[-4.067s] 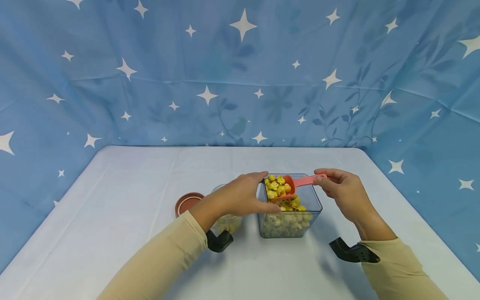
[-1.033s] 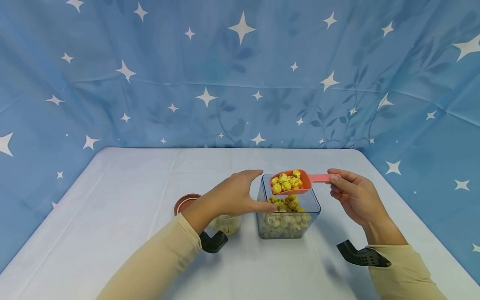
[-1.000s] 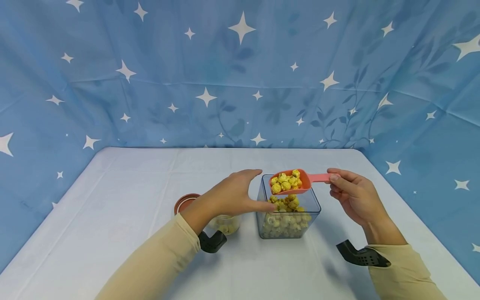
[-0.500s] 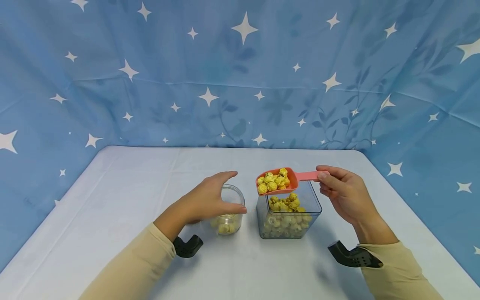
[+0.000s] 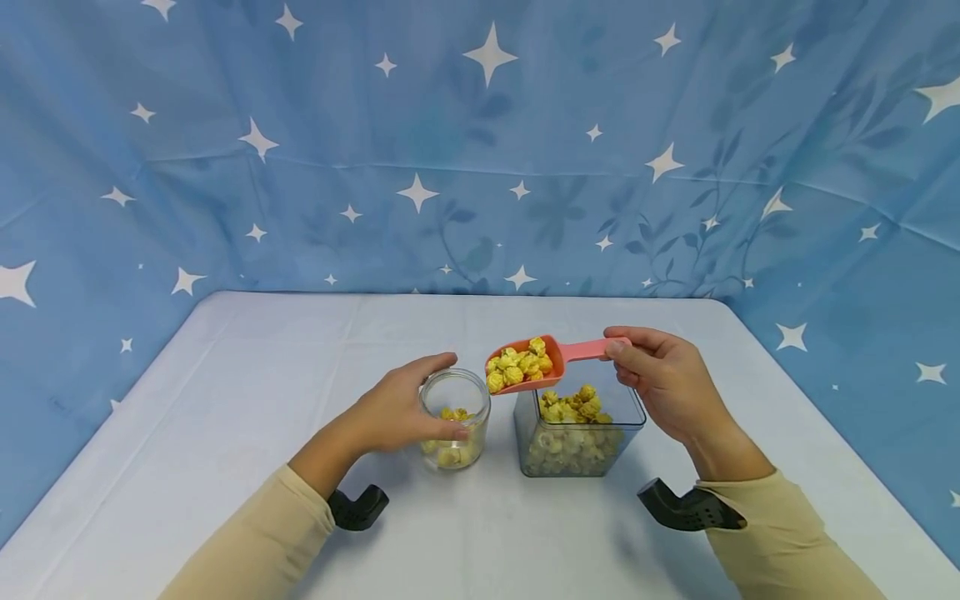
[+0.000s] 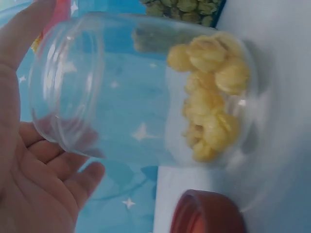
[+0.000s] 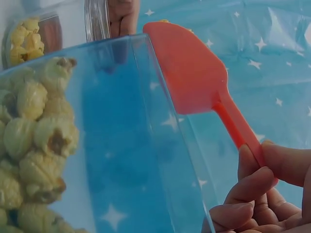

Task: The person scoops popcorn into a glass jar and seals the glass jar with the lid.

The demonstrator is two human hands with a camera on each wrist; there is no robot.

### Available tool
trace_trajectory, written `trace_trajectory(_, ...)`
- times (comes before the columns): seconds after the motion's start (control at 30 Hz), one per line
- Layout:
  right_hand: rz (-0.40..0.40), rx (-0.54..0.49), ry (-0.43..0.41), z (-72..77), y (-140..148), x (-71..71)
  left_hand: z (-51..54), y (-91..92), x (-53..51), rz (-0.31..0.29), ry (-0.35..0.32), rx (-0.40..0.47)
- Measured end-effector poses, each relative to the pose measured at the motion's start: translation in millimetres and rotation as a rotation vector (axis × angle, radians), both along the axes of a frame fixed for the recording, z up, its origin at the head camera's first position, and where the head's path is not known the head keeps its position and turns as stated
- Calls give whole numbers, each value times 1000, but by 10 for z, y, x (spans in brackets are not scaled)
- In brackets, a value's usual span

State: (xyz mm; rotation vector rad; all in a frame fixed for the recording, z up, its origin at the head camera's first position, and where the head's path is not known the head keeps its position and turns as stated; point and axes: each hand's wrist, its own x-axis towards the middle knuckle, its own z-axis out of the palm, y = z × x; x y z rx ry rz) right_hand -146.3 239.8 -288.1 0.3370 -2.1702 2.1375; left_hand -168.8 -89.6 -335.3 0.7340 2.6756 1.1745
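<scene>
The left hand (image 5: 386, 412) curves round the upper part of a clear glass jar (image 5: 477, 433), thumb at the front and fingers behind. A little popcorn lies at the bottom of the jar (image 6: 131, 97). Pinched by its handle between the right hand's (image 5: 671, 383) thumb and fingers, a pink-red scoop (image 5: 557, 362) full of yellow popcorn (image 5: 517, 367) hangs between the jar and a clear square container (image 5: 577, 454), its tip close to the jar's rim. The container is partly filled with popcorn. The right wrist view shows the scoop (image 7: 189, 73) from its underside.
A red-brown lid (image 6: 209, 213) lies beside the jar in the left wrist view; in the head view the left hand covers it. The white table (image 5: 262, 375) ends at a blue curtain (image 5: 337, 125) with white stars.
The left hand has moved left from the square container to the jar. The right hand has raised the loaded scoop from the container and carried it left towards the jar.
</scene>
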Motion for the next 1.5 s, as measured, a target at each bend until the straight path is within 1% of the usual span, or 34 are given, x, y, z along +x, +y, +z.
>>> trace_trajectory(0.13,-17,84,-8,23,-56,0,-75,-18,16,38,-22,34)
trace_trajectory(0.23,-29,150,-19,45,-96,-1,-120,-29,22,51,-39,58)
trace_trajectory(0.5,-59,327,-25,83,-175,-23,-184,-44,19,54,-70,115)
trace_trajectory(0.6,-71,392,-23,91,-194,-24,-193,-44,17,51,-80,123)
trace_trajectory(0.7,-73,433,-14,104,-219,-17,-196,-45,17,50,-84,119)
trace_trajectory(0.87,-65,464,13,136,-255,-20,-202,-49,14,61,-93,116)
trace_trajectory(1.1,-67,488,47,183,-282,-27,-206,-47,14,66,-122,126)
trace_trajectory(1.5,-70,515,82,222,-313,-38,-201,-52,12,66,-117,106)
